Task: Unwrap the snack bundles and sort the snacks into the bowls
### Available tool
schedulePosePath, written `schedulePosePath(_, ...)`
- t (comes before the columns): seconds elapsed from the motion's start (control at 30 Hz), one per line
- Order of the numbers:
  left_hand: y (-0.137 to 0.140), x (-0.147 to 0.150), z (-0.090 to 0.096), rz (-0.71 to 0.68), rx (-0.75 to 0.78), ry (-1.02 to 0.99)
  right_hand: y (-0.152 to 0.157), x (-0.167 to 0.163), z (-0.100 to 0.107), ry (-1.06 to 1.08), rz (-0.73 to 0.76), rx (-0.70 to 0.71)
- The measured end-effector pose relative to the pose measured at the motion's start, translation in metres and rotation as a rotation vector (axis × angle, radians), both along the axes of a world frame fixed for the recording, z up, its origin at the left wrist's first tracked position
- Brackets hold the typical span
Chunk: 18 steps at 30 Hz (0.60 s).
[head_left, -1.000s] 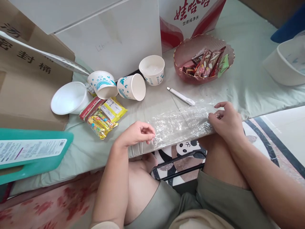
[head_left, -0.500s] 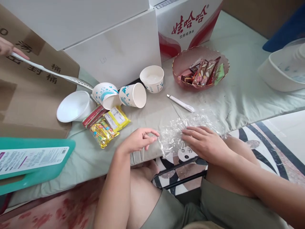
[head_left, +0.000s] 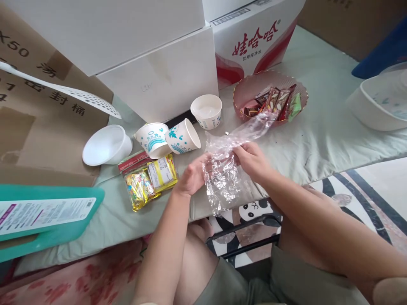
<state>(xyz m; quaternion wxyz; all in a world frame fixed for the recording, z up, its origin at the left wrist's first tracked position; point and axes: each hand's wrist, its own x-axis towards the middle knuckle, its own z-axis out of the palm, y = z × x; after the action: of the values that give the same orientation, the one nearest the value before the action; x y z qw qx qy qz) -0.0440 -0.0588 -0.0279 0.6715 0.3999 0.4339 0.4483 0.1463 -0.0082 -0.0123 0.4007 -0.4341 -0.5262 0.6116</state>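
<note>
Crumpled clear plastic film hangs between my hands above the table's front edge, one end trailing toward the pink bowl. My right hand is closed, pinching the film near its middle. On the film's left side, my left hand has its thumb apart and its fingers stretched behind the film, where they show only in part. A white, slim pen-like tool is nearly all covered by the film; just a tip shows. Yellow snack packets lie left of my left hand.
Behind are paper cups, a paper bowl and a white plastic bowl. White boxes stand at the back. A white slotted strip hangs at left above a teal container. White containers stand at right.
The film has been lifted from the table edge, with my right hand now pinching it. Both hands moved up; the left moved right. Another person's hand at far left has left view.
</note>
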Motion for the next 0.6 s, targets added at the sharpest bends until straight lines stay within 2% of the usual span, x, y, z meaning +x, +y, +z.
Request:
schedulePosePath(0.07,0.000,0.000,-0.003,-0.053,-0.018,-0.024,0.004,-0.007,-0.018,-0.005,-0.022,-0.027)
schedulePosePath(0.13,0.002,-0.002,-0.005,-0.056,-0.040,-0.028,0.003,-0.006,-0.026,-0.007,-0.035,-0.059)
schedulePosePath(0.3,0.009,-0.006,-0.005,0.087,-0.137,0.174,0.003,-0.002,-0.028,-0.067,0.044,-0.083)
schedulePosePath(0.47,0.011,-0.008,-0.003,0.102,-0.160,0.204,0.008,-0.004,-0.032,-0.111,0.116,0.028)
schedulePosePath(0.6,0.014,-0.008,-0.004,0.154,-0.167,0.170,0.009,0.003,-0.031,-0.054,0.074,0.225)
